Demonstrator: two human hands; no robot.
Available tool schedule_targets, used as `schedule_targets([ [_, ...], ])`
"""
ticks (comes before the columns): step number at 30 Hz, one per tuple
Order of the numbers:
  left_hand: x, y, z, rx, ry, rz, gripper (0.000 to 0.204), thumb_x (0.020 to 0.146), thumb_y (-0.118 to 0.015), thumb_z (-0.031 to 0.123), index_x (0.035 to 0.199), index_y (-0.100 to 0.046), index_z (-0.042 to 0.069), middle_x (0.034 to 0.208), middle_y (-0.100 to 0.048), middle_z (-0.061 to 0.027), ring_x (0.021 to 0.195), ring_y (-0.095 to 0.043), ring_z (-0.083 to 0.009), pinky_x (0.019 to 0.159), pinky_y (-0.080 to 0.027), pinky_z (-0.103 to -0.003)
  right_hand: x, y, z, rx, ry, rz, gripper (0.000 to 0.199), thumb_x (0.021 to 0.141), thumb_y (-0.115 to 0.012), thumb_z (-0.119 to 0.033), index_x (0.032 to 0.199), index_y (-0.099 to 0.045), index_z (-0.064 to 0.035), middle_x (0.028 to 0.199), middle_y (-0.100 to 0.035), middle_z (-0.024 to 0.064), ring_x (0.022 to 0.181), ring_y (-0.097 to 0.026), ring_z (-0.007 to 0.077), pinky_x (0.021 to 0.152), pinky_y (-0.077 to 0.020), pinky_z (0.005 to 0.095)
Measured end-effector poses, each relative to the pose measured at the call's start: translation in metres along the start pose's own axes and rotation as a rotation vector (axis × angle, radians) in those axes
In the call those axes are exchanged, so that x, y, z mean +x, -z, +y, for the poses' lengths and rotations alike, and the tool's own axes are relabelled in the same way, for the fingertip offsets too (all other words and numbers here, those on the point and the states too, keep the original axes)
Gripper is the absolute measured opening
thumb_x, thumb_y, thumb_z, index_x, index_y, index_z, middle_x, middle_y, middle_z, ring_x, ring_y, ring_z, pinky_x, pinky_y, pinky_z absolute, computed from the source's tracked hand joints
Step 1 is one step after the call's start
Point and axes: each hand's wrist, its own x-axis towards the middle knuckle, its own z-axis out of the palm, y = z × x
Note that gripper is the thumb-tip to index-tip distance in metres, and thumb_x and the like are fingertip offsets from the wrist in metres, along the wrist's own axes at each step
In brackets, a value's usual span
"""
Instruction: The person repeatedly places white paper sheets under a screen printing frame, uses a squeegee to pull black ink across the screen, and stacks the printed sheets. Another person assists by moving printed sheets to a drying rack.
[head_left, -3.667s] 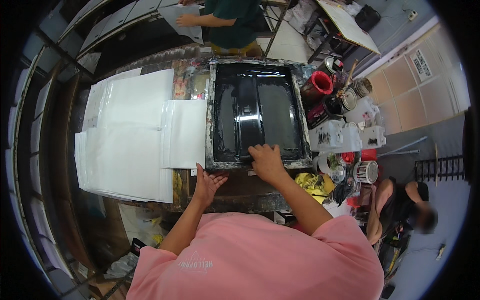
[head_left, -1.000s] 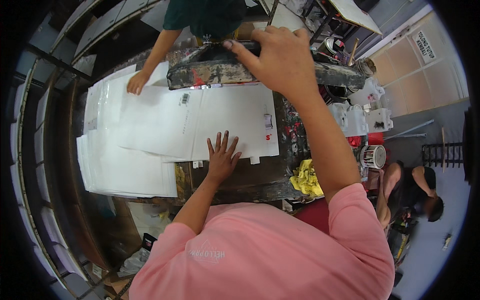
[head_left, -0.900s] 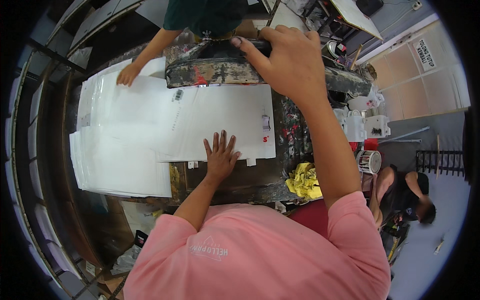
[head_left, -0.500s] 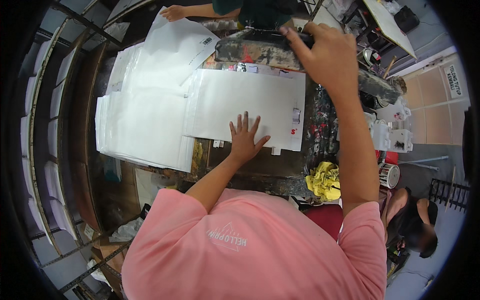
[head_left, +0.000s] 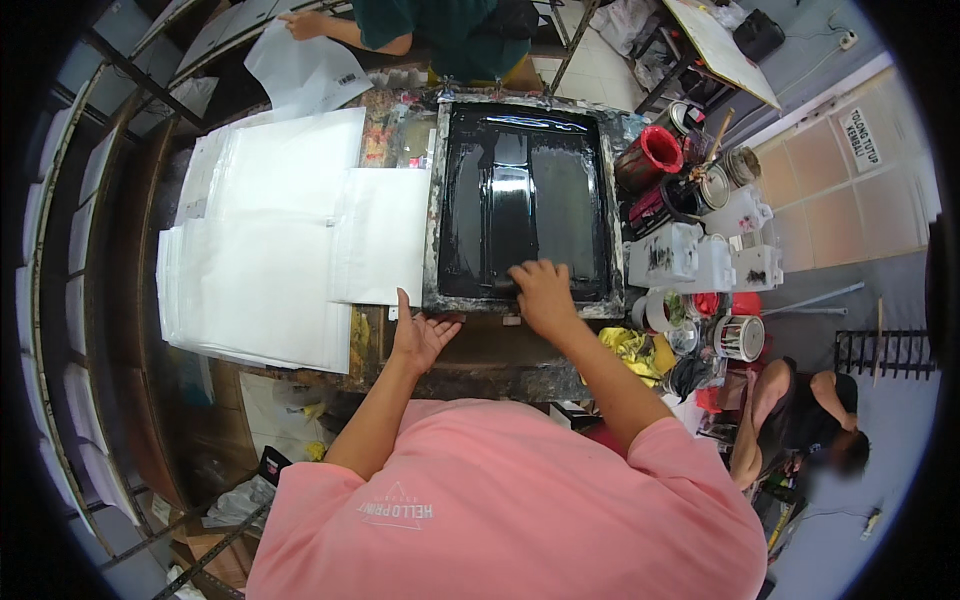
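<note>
A screen-printing frame (head_left: 433, 225) with a dark, inked mesh lies flat on the worktable, over part of a white sheet (head_left: 380, 235). Glossy black ink shows on the mesh. My right hand (head_left: 547, 300) is over the frame's near side, fingers curled round something dark that blends into the ink. Its kind is hidden. Below the frame's near left corner, my left hand (head_left: 425, 338) is turned palm up with its fingers spread, holding nothing. A stack of white sheets (head_left: 265, 280) lies to the left.
Across the table a co-worker's hand (head_left: 303, 25) holds a white printed bag (head_left: 305, 75). Paint cans, a red container (head_left: 650, 158) and white jerrycans (head_left: 668, 255) crowd the right side. A yellow crumpled cloth (head_left: 635, 350) lies near the right front. Another person (head_left: 815, 410) sits at far right.
The raised frame has come down flat over the white sheet. My right hand has moved from its far edge to the near side. My left hand has left the sheet and turned palm up.
</note>
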Motion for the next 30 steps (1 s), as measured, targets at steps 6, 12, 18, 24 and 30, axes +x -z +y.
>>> schedule_targets([
  [6, 0.024, 0.021, 0.000, 0.032, 0.114, -0.037, 0.127, 0.093, -0.048, 0.090, 0.169, -0.005, -0.001, 0.164, -0.035, -0.0282, 0.141, -0.054, -0.0416, 0.120, -0.046, -0.050, 0.012, -0.033, -0.002, -0.052, -0.035, -0.020, 0.047, 0.086, -0.074, -0.010, 0.133, -0.066, -0.0128, 0.125, -0.066, 0.0080, 0.122, -0.061, 0.0300, 0.105, -0.0401, 0.0537],
  [12, 0.020, 0.015, 0.002, 0.022, 0.161, 0.071, 0.125, 0.094, -0.045, 0.090, 0.170, -0.003, 0.000, 0.168, -0.024, -0.0285, 0.150, -0.043, -0.0394, 0.125, -0.040, -0.050, 0.152, -0.049, 0.058, -0.154, -0.071, 0.135, 0.044, 0.089, -0.074, -0.011, 0.132, -0.064, -0.0148, 0.123, -0.066, 0.0063, 0.120, -0.062, 0.0292, 0.103, -0.0424, 0.0544],
  [18, 0.009, 0.008, 0.008, 0.073, 0.124, -0.037, 0.121, 0.096, -0.043, 0.089, 0.169, -0.005, -0.001, 0.162, -0.036, -0.0285, 0.146, -0.048, -0.0388, 0.124, -0.041, -0.050, 0.193, -0.021, 0.080, -0.165, -0.053, -0.052, 0.044, 0.093, -0.073, -0.020, 0.135, -0.061, -0.0141, 0.125, -0.067, 0.0089, 0.121, -0.063, 0.0319, 0.100, -0.0463, 0.0589],
  [24, -0.030, -0.028, 0.009, 0.071, -0.031, 0.039, 0.120, 0.097, -0.044, 0.087, 0.166, -0.009, -0.004, 0.156, -0.043, -0.0309, 0.145, -0.049, -0.0412, 0.122, -0.044, -0.050, 0.050, 0.030, 0.005, -0.143, -0.014, -0.231, 0.044, 0.091, -0.074, -0.028, 0.129, -0.064, -0.0087, 0.118, -0.067, 0.0142, 0.114, -0.065, 0.0343, 0.091, -0.0493, 0.0554],
  [30, -0.077, -0.075, 0.057, 0.040, -0.273, -0.308, 0.107, 0.101, -0.038, 0.084, 0.154, -0.034, -0.008, 0.148, -0.054, -0.0324, 0.141, -0.054, -0.0431, 0.125, -0.040, -0.056, 0.044, 0.134, -0.040, -0.079, 0.014, 0.316, 0.054, 0.094, -0.072, -0.054, 0.114, -0.067, -0.0047, 0.111, -0.065, 0.0148, 0.102, -0.061, 0.0351, 0.090, -0.0421, 0.0507],
])
